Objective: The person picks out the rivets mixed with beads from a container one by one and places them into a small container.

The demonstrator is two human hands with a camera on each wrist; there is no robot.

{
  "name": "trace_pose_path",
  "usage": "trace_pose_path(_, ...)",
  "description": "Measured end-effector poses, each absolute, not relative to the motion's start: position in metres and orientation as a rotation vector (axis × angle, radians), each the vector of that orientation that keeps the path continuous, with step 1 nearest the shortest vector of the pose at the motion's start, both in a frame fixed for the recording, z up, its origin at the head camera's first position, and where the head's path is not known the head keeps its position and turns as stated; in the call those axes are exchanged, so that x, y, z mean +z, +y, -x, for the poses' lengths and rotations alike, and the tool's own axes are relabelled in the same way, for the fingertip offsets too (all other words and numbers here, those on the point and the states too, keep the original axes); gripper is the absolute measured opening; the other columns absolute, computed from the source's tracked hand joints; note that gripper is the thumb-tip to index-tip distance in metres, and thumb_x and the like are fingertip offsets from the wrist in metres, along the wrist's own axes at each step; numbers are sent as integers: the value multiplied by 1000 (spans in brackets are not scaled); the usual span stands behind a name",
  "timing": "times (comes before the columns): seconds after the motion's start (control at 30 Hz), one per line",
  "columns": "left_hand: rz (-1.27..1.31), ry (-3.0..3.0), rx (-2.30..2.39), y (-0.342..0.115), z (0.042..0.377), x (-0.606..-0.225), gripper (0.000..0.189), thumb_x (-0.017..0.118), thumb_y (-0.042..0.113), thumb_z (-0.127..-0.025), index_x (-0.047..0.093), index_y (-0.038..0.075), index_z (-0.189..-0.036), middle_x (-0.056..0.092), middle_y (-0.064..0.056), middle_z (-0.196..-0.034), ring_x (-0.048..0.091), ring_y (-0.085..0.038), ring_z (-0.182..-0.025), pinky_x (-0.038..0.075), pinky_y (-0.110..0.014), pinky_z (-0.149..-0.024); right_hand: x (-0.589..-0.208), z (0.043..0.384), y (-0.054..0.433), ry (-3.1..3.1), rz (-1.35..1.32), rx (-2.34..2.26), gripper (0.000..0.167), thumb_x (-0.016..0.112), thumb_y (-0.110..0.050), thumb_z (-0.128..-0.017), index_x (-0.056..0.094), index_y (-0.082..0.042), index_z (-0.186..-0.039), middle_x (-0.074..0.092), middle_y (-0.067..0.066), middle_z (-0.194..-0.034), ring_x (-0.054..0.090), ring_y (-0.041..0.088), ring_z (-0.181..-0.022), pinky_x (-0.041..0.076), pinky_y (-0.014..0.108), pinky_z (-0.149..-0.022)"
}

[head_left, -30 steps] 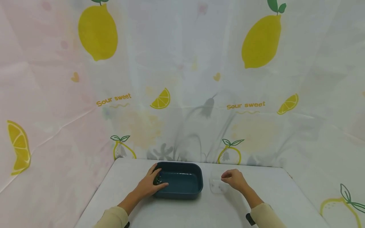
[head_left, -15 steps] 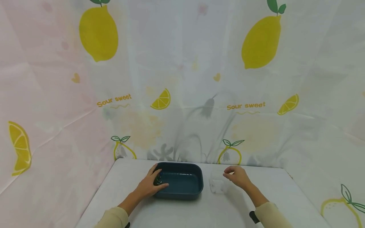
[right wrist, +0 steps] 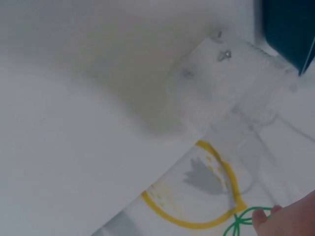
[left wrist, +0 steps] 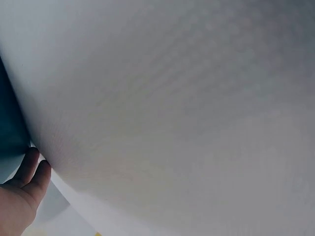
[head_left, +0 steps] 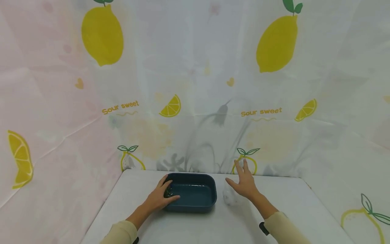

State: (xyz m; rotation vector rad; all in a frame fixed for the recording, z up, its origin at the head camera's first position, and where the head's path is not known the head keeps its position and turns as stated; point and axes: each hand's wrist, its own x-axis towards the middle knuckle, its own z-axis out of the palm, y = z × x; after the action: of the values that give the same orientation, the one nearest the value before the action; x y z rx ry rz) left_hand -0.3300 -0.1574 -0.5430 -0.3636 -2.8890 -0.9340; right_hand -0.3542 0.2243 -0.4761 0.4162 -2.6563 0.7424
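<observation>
A dark blue rectangular dish stands on the white table. My left hand rests over its left end, fingers spread at the rim and thumb reaching over the inside. A dark speckled patch shows inside the dish, partly covered by these fingers. In the left wrist view, two fingers lie beside the dish's wall. To the right of the dish lies a clear plastic container, with small metallic-looking bits on or in it. My right hand hovers above this container, fingers spread and holding nothing.
The white table ends at the back against a curtain printed with lemons. More of this fabric hangs at the left and right sides. Dark bands are visible at both wrists.
My right hand's pinched fingers have spread apart, now pointing toward the back. It lifted slightly away, then came back left. The left hand and the dish have stayed in place.
</observation>
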Motion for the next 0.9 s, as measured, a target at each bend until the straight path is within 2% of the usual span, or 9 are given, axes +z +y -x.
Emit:
trace_pose_path(0.27, 355, -2886, -922, -161, 336, -539, 90, 68, 67, -81, 44, 13, -149, 18, -10, -165, 51, -38, -132, 47, -59, -95, -472, 356, 200, -2657, -538, 512, 87, 71, -46, -87, 30, -12, -156, 6, 33, -161, 34, 59, -135, 31, 73, -102)
trace_pose_path(0.73, 374, -2894, -937, -156, 331, -546, 92, 70, 67, -80, 46, 10, -148, 20, -13, -164, 47, -39, -135, 45, -58, -99, -479, 345, 177, -2654, -642, 368, 87, 69, -53, -86, 32, -16, -156, 10, 29, -162, 36, 47, -140, 34, 68, -104)
trace_pose_path(0.9, 359, -2898, -963, -158, 331, -545, 93, 70, 67, -79, 44, 11, -149, 19, -12, -165, 46, -38, -136, 44, -58, -100, -481, 344, 167, -2685, -651, 372, 88, 67, -55, -87, 29, -19, -157, 6, 26, -164, 34, 47, -140, 30, 66, -109)
